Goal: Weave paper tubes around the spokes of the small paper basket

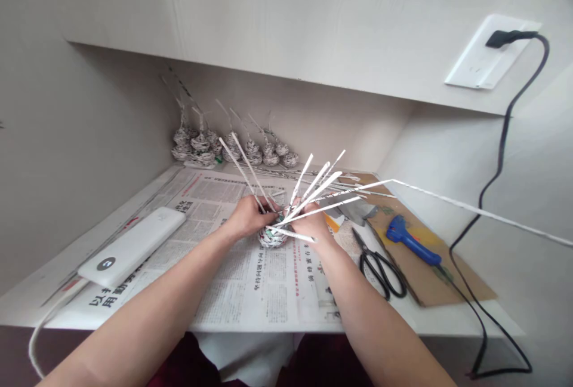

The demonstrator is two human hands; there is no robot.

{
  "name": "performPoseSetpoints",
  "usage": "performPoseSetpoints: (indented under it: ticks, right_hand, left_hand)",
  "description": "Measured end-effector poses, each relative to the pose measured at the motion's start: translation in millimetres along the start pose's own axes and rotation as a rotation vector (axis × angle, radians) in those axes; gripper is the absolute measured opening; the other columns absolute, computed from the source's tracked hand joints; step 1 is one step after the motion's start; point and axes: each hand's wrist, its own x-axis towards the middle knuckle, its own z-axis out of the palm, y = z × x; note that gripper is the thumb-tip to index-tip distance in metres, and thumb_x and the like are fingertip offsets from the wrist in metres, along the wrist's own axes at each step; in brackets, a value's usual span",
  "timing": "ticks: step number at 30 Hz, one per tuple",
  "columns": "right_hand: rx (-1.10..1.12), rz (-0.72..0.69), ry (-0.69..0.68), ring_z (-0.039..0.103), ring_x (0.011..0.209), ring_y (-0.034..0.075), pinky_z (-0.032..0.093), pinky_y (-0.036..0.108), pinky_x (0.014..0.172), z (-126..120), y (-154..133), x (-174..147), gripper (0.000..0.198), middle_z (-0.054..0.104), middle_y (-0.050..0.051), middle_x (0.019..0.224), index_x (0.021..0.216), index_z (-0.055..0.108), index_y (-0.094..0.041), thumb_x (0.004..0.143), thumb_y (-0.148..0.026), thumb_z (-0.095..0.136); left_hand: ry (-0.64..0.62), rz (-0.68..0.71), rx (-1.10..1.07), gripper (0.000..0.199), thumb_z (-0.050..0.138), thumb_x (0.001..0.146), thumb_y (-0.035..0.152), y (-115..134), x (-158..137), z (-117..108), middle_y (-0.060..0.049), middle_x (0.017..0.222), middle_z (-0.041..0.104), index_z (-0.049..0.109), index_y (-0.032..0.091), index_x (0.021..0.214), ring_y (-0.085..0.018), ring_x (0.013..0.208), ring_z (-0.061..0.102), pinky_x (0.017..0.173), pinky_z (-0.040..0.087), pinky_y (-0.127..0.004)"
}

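Observation:
Between my two hands sits a small woven newspaper ball (pixel 272 237), low on the newspaper-covered table. Rolled paper strips (pixel 308 193) fan up and outward from its top, and one long strip runs far to the right. My left hand (pixel 251 215) is closed at the ball's left side, thumb and fingers pinching near the base of the strips. Behind the strips, my right hand (pixel 308 218) is at the ball's right side, its fingers curled in and partly hidden by the strips; it seems to grip the base of some strips.
Several finished woven paper gourds (pixel 203 148) stand along the back wall. Black scissors (pixel 380 264) and a blue glue gun (pixel 414 242) on cardboard (pixel 441 291) lie to the right. A black cord (pixel 501 154) hangs from the socket. At left rests a white power bank (pixel 134 246) with a cable.

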Motion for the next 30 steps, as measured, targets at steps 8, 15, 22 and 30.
performPoseSetpoints:
  ticks: [8,15,22,30]
  right_hand:
    - [0.252,0.014,0.161,0.06,0.061,0.015,0.047,0.024,0.058,4,-2,3,0.018,0.064,-0.002,0.067,0.08,0.062,-0.018,0.064,-0.025,0.061]
    - [0.489,0.099,0.203,0.052,0.046,0.013,0.042,0.025,0.046,10,6,8,0.025,0.057,-0.003,0.052,0.069,0.06,-0.018,0.069,-0.042,0.066]
    - [0.592,0.107,0.195,0.055,0.049,0.013,0.045,0.025,0.046,8,-6,5,0.021,0.059,-0.003,0.062,0.077,0.055,-0.02,0.065,-0.034,0.066]
    - [0.516,-0.029,0.154,0.061,0.064,0.015,0.049,0.027,0.06,7,-12,1,0.028,0.066,0.002,0.079,0.091,0.058,-0.02,0.07,-0.037,0.064]
  left_hand:
    - [0.083,-0.005,-0.036,0.019,0.065,0.067,0.027,-2,0,6,-0.002,0.069,0.07,0.07,0.014,0.081,-0.015,0.062,0.061,0.058,0.044,-0.023]
    - [0.161,0.036,-0.006,0.016,0.064,0.071,0.029,-5,0,9,-0.002,0.075,0.072,0.07,0.017,0.079,-0.016,0.067,0.063,0.063,0.046,-0.025]
    - [0.182,0.04,0.004,0.015,0.063,0.072,0.028,-6,0,11,-0.002,0.073,0.071,0.069,0.017,0.079,-0.015,0.065,0.062,0.061,0.046,-0.024]
    - [0.185,0.037,-0.118,0.011,0.059,0.071,0.022,-1,-1,9,-0.001,0.065,0.066,0.065,0.015,0.076,-0.015,0.061,0.059,0.06,0.045,-0.024]
